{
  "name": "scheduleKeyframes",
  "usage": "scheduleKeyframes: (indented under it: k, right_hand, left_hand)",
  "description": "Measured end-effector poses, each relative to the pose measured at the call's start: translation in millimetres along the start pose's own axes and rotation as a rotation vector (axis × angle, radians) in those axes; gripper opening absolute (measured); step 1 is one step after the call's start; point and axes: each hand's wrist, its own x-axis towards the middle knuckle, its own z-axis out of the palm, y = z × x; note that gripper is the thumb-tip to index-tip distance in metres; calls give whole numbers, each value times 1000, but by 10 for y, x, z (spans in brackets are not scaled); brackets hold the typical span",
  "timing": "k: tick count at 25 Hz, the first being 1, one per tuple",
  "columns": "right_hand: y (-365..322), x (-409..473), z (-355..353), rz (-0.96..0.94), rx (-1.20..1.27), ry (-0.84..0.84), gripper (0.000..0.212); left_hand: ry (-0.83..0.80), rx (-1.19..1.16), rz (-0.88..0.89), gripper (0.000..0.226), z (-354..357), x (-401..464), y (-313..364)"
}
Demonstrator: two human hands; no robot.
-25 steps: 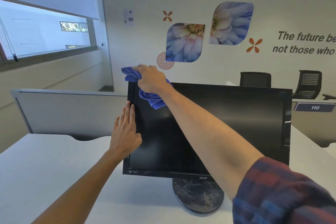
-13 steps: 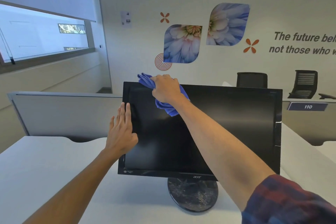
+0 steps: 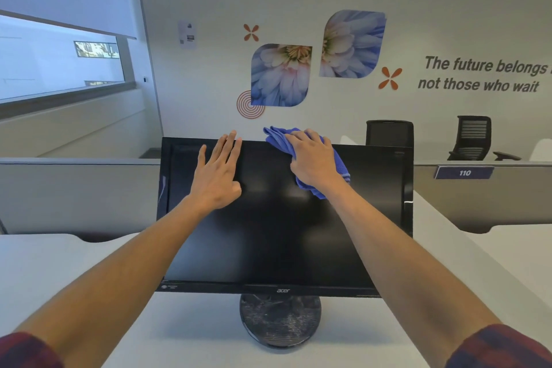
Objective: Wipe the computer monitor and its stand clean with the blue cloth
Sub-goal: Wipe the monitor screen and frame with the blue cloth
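The wide black flat-panel computer monitor (image 3: 283,218) stands on a white desk (image 3: 59,272), its long axis running left to right, on a round dark, dusty-looking stand base (image 3: 280,320). The crumpled blue cloth (image 3: 301,155) lies against the upper screen and over the top edge, right of centre, pressed there by the right hand (image 3: 312,160), fingers close together and bent over it. The left hand (image 3: 216,175) lies flat, fingers straight and slightly spread, just left of the cloth. Unwiped screen probably lies rightward and below; the right hand is nearer. No containers show.
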Motion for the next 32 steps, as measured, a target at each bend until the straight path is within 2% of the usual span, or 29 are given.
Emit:
scheduleKeyframes:
  k: [5, 13, 18, 24, 29, 32]
  right_hand:
    - [620, -176, -102, 65, 7, 16, 51]
    - [1544, -482, -184, 175, -4, 44, 54]
    - [1902, -569, -263, 221, -22, 33, 54]
    - [2080, -587, -338, 300, 9, 21, 50]
    - [2127, -622, -364, 345, 99, 50, 46]
    - [2204, -639, -401, 440, 375, 42, 40]
  left_hand:
    - [-14, -13, -44, 98, 47, 59, 180]
    - [4, 21, -1, 95, 115, 232, 698]
    - [38, -6, -33, 95, 156, 295, 935]
    - [19, 49, 92, 93, 115, 381, 1100]
    - [-3, 47, 97, 96, 153, 352, 1130]
    - [-11, 45, 86, 97, 162, 341, 1151]
